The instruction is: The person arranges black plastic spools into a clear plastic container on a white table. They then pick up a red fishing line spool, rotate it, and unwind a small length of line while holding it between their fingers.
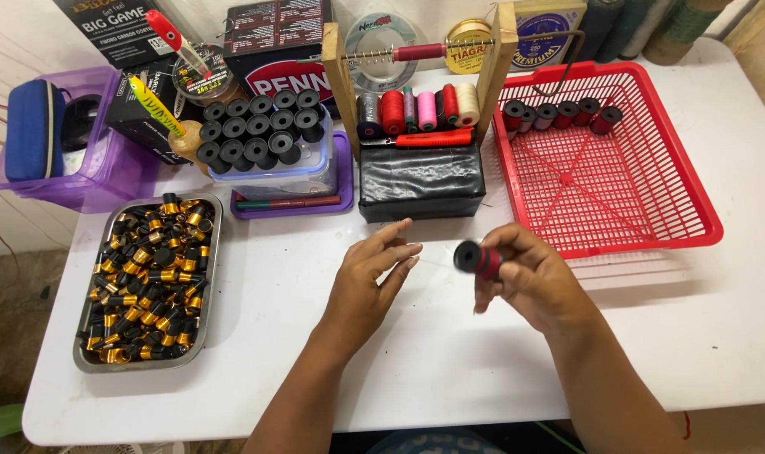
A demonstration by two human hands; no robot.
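Our right hand (529,277) closes its grip on a small black spool wound with red thread (476,259), held above the white counter (416,353), just before the red basket (702,210). Our left hand (374,273) hovers beside it, fingers spread, gripping nothing we can make out. A faint thread seems to run between them; a slack pull could loosen the winding. Both forearms angle inward, wrists raised.
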